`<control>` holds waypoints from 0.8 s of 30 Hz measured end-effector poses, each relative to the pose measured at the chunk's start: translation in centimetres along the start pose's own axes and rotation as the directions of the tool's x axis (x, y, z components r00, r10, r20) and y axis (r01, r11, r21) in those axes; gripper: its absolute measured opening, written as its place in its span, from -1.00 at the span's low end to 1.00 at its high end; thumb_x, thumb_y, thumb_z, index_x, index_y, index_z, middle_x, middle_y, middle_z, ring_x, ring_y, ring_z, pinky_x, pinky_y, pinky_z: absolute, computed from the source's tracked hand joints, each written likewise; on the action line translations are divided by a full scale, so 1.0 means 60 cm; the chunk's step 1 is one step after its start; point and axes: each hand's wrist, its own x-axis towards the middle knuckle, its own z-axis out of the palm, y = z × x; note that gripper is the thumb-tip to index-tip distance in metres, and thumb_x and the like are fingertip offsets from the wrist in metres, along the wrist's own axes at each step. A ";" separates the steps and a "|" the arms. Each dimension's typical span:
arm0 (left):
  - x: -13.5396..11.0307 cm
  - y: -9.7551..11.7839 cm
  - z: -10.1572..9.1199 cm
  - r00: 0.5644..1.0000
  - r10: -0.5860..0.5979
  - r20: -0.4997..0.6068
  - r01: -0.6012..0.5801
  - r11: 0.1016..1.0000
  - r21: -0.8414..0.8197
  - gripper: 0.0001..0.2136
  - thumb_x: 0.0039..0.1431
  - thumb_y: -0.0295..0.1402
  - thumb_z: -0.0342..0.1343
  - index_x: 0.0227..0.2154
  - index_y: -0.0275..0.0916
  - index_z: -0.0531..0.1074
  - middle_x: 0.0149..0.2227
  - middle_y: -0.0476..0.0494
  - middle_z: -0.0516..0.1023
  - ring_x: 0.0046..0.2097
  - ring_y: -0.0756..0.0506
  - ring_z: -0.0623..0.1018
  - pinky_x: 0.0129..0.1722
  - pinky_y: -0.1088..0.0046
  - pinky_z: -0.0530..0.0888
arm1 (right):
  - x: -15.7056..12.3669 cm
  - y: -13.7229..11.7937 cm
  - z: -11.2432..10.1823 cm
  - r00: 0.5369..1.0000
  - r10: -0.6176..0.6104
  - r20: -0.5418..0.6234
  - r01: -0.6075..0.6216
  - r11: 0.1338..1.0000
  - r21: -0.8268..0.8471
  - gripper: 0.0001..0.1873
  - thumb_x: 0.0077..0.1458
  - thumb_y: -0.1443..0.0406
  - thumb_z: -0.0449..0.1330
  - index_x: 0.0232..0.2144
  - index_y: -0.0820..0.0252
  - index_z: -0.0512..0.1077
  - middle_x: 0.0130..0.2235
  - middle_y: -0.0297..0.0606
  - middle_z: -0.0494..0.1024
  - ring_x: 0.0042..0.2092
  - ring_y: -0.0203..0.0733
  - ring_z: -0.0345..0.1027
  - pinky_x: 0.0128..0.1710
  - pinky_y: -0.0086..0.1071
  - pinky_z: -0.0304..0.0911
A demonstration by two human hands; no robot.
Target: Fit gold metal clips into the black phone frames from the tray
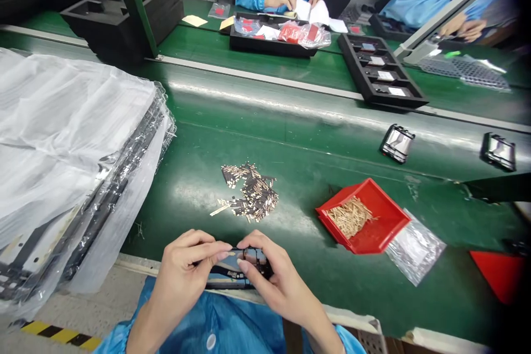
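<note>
Lengthwise, the frame [235,275] runs crosswise, right hand [271,274] clasping it, left hand's [188,265] pinch unclear.

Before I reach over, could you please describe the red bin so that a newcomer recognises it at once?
On the green work surface, look rightward, beyond the right hand. A red bin sits there, next to a clear plastic bag. Unlike the red object at the far right, it visibly holds thin tan strips.
</note>
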 end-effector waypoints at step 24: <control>-0.020 -0.024 -0.059 0.958 0.212 -0.193 -0.143 0.936 0.321 -0.68 0.47 -0.37 0.19 0.18 0.09 0.62 0.17 -0.22 0.65 0.19 -0.30 0.60 0.00 0.18 0.71 | 0.284 0.130 -0.147 0.696 0.318 -0.644 -0.194 0.946 0.258 -0.53 0.50 -0.06 0.19 0.09 0.20 0.50 -0.11 -0.24 0.60 -0.31 -0.23 0.42 -0.34 -0.35 0.41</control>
